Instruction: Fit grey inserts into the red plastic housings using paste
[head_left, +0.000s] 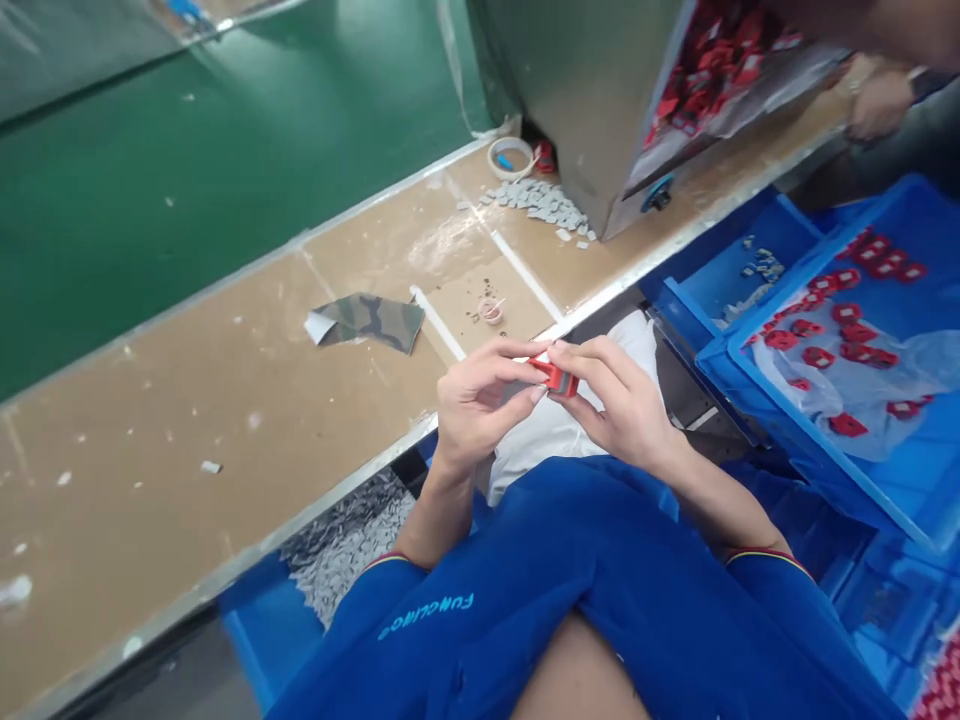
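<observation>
Both my hands are held up in front of my chest. My left hand point(480, 405) and my right hand point(619, 395) pinch a small red part point(555, 377) from either side. A grey piece shows on the part's near end, and my fingers hide much of the rest. Just beyond my hands lies the front metal edge of a tan workbench point(300, 330). A small clear cup point(490, 310) with a little pink in it stands on the bench, close to my fingertips.
A camouflage-patterned sheet point(367, 322), a tape roll point(510, 157) and a heap of grey chips point(536, 205) lie on the bench. To the right, a blue crate point(847, 350) holds red parts on plastic film. Grey chips point(345, 545) fill a bin below left. A co-worker's hand point(881, 103) shows top right.
</observation>
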